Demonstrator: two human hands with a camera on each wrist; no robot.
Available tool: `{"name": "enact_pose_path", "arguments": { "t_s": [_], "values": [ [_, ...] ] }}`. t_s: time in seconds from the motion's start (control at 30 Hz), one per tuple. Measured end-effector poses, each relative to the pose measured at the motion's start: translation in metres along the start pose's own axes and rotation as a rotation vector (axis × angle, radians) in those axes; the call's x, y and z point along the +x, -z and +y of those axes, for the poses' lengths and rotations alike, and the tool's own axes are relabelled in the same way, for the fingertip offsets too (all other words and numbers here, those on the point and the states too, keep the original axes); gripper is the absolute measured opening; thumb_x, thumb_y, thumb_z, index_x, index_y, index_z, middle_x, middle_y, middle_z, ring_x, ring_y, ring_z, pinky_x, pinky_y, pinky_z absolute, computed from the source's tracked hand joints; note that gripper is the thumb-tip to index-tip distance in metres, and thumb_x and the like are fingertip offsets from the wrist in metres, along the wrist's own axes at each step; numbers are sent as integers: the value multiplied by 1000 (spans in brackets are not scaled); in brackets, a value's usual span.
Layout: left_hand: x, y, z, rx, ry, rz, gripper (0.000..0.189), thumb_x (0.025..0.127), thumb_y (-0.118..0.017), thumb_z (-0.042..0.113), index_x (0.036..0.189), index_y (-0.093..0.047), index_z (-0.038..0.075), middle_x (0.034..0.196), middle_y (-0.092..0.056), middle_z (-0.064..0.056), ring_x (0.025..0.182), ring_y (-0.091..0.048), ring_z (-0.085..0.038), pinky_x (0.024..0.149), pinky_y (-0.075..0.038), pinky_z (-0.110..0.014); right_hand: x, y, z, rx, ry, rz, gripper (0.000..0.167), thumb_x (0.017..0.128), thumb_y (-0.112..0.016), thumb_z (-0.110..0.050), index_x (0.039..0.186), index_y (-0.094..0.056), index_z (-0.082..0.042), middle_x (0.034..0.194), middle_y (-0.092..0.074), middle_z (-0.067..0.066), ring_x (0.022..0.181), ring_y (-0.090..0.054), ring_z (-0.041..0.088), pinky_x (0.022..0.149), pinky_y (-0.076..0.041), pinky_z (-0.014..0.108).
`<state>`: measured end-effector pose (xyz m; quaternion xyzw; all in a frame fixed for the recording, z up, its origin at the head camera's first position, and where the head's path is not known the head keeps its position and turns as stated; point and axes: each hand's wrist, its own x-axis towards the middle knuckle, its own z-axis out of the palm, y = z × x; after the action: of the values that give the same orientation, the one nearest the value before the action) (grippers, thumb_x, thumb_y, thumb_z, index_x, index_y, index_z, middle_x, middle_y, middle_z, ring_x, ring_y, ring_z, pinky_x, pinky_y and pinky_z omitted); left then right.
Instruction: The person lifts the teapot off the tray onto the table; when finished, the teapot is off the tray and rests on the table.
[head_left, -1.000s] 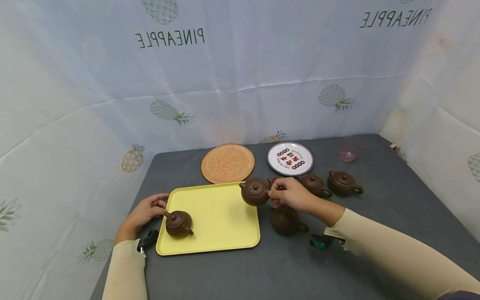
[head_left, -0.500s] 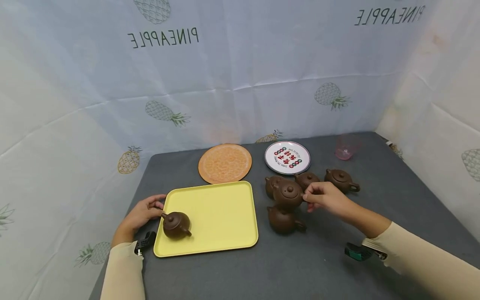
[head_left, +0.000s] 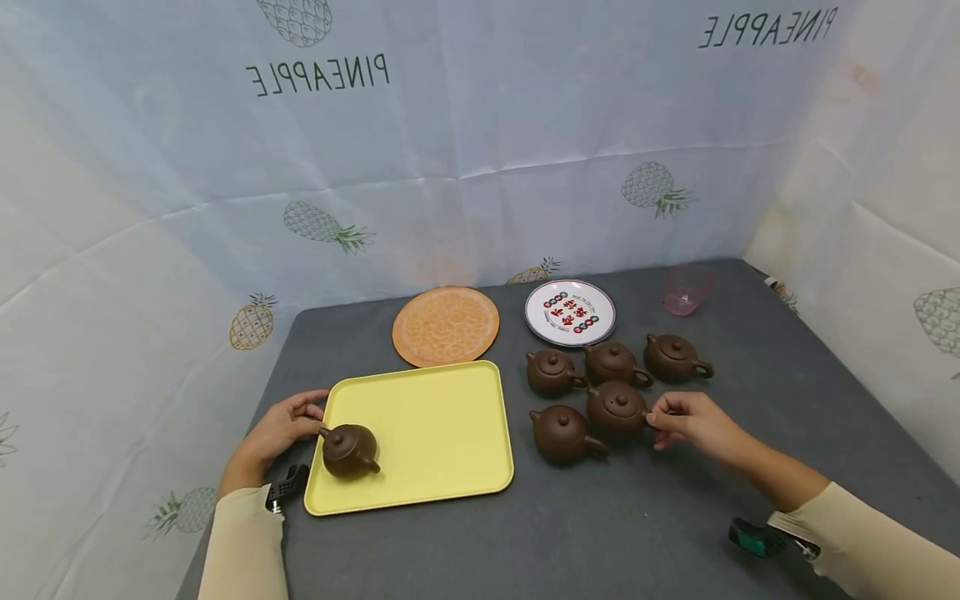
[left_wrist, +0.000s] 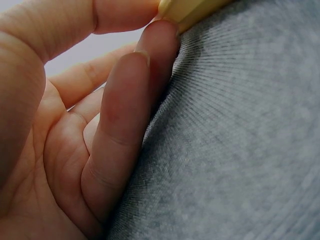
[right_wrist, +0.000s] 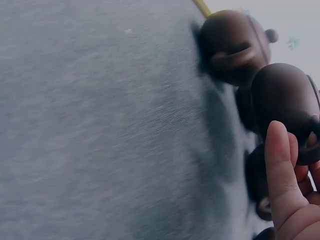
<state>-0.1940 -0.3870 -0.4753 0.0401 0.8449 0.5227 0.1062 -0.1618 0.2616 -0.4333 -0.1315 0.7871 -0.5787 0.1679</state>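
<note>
My right hand (head_left: 693,425) pinches the handle of a small brown teapot (head_left: 617,410), right of the tray. In the right wrist view this teapot (right_wrist: 285,100) stands off the grey cloth, apparently held a little above it. Another brown teapot (head_left: 561,435) is just left of it, and three more teapots sit behind: one (head_left: 551,372), a second (head_left: 611,364) and a third (head_left: 672,358). My left hand (head_left: 288,427) grips the left rim of the yellow tray (head_left: 427,433); the left wrist view shows fingertips on the tray edge (left_wrist: 200,10). One teapot (head_left: 349,450) stands on the tray's left side.
Behind the tray lies a round orange mat (head_left: 446,325). A white plate with red print (head_left: 570,312) sits at the back, and a clear pink cup (head_left: 684,292) stands further right. White pineapple-print curtains (head_left: 465,108) border the grey table (head_left: 480,550).
My right hand has carried the teapot from over the tray's right edge rightward and toward me, lowering it among the other teapots. My left hand stays at the tray's rim.
</note>
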Motion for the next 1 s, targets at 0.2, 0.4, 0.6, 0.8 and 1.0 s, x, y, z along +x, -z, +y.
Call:
{"name": "enact_pose_path", "arguments": {
  "t_s": [0.2,0.4,0.6,0.8,1.0],
  "values": [
    [0,1,-2,19,5,6,64,86,-66,0,142,-38,-7,100,-62,-18,80,-60,-15,70,-48,-26,-5,1,14,32,-45,-7,31,98,-57,-15,93,-54,15,85,-57,21,76,-61,26,72,-55,40],
    [2,1,-5,38,9,8,63,86,-67,3,141,-40,-6,98,-63,-14,80,-60,-15,70,-49,-26,-6,3,22,41,-45,-17,30,98,-57,-15,91,-54,14,83,-56,19,78,-62,27,72,-55,40],
    [3,1,-5,20,10,6,64,85,-68,3,142,-39,-6,99,-62,-17,79,-60,-16,69,-49,-27,-6,4,25,64,-39,-53,29,99,-56,-13,92,-53,15,82,-56,17,82,-62,27,72,-55,40],
    [2,0,-4,22,7,11,64,85,-69,3,142,-40,-6,99,-62,-17,78,-60,-15,67,-49,-27,-6,4,30,64,-74,-30,29,98,-58,-14,93,-54,15,83,-56,18,75,-62,26,73,-55,40],
    [2,1,-2,24,8,9,63,85,-67,1,141,-40,-6,99,-62,-17,77,-60,-15,67,-49,-27,-5,5,32,31,-88,-22,32,97,-59,-17,94,-54,14,83,-56,18,75,-62,26,73,-55,40]
  ]
}}
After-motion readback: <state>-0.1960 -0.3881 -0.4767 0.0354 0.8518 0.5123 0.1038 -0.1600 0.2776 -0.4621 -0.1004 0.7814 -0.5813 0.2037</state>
